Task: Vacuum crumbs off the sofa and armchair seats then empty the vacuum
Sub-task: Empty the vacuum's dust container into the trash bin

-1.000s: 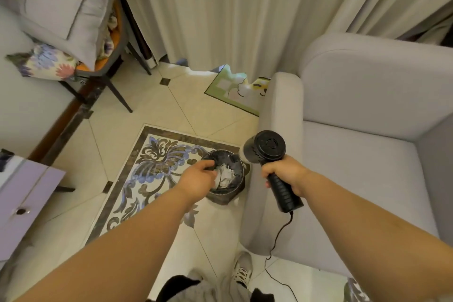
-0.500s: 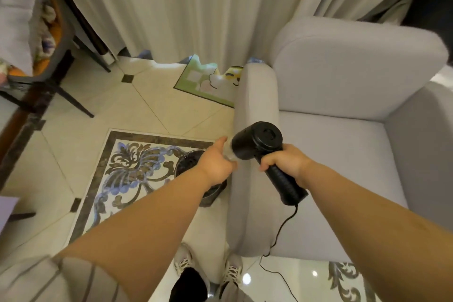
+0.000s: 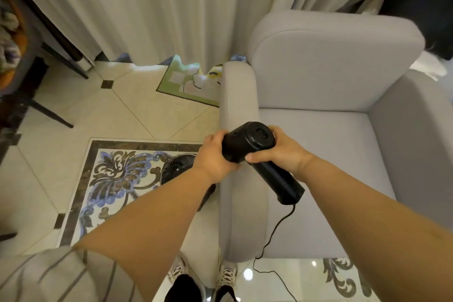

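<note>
Both hands hold a black handheld vacuum [image 3: 247,141] above the left armrest of a light grey armchair [image 3: 331,76]. My left hand [image 3: 214,154] grips the front end of the vacuum's body; what it covers there is hidden. My right hand [image 3: 279,151] grips the vacuum where the body meets the handle, which points down to the right with a black cord [image 3: 274,230] trailing from it. A dark round bin [image 3: 176,167] stands on the floor left of the armchair, mostly hidden behind my left forearm.
Pale curtains [image 3: 147,7] hang behind the armchair. A green picture mat [image 3: 188,81] lies on the tiled floor beside it. Black chair legs [image 3: 49,110] stand at the far left. My shoes [image 3: 225,277] are close to the armchair's front.
My left hand left the bin and came up to grip the vacuum's front end. The view swung right toward the armchair, and the vacuum now sits over the armrest.
</note>
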